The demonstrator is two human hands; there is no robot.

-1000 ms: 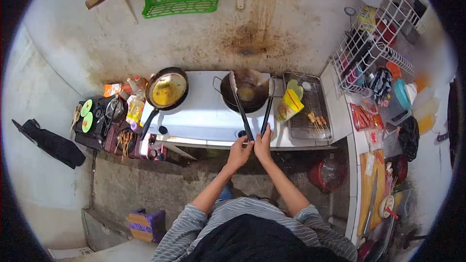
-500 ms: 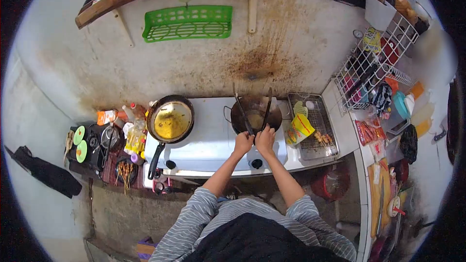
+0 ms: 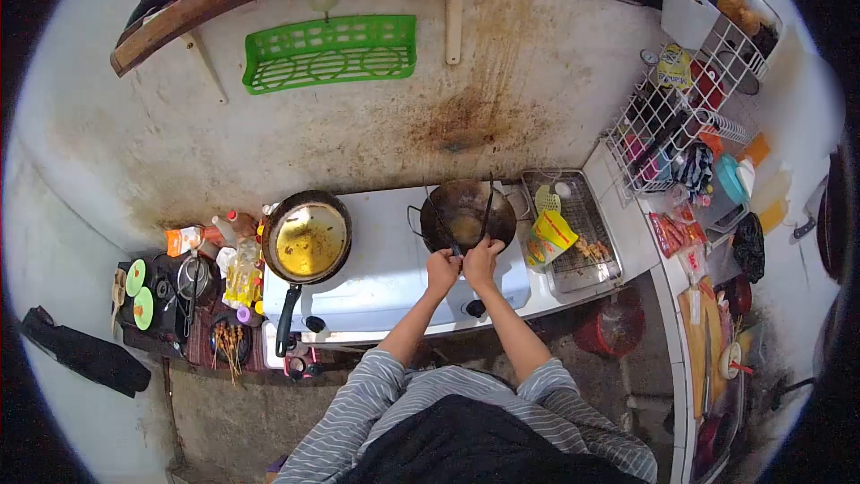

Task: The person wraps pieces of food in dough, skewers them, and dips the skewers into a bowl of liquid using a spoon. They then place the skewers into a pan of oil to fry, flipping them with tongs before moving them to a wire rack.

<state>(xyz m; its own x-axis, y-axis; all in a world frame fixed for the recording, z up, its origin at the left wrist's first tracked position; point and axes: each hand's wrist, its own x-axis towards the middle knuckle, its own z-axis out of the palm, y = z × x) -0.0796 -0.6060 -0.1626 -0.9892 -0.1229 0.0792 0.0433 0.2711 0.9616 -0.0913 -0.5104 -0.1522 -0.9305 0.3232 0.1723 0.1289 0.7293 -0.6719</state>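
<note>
My left hand [image 3: 443,270] is closed on one dark arm of a pair of tongs, at the near rim of a dark wok [image 3: 468,202] on the stove. Beside it, my right hand [image 3: 483,262] grips the other dark arm [image 3: 487,206]. The two arms spread apart over the wok, which holds some liquid. Left of the wok stands a frying pan [image 3: 308,237] with yellow oil, its black handle pointing toward me. A yellow packet [image 3: 550,238] leans in the wire-rack tray [image 3: 583,266] on the right, near some fried pieces [image 3: 591,248].
A plate of skewers [image 3: 231,341], bottles [image 3: 240,223] and green discs [image 3: 143,306] are at the left. A white wire rack [image 3: 667,125] and a cutting board [image 3: 701,341] with a knife are at the right. A green basket [image 3: 330,52] hangs on the wall.
The view has shifted slightly. Both hands remain at the wok's near rim, holding the dark arms, which have moved slightly.
</note>
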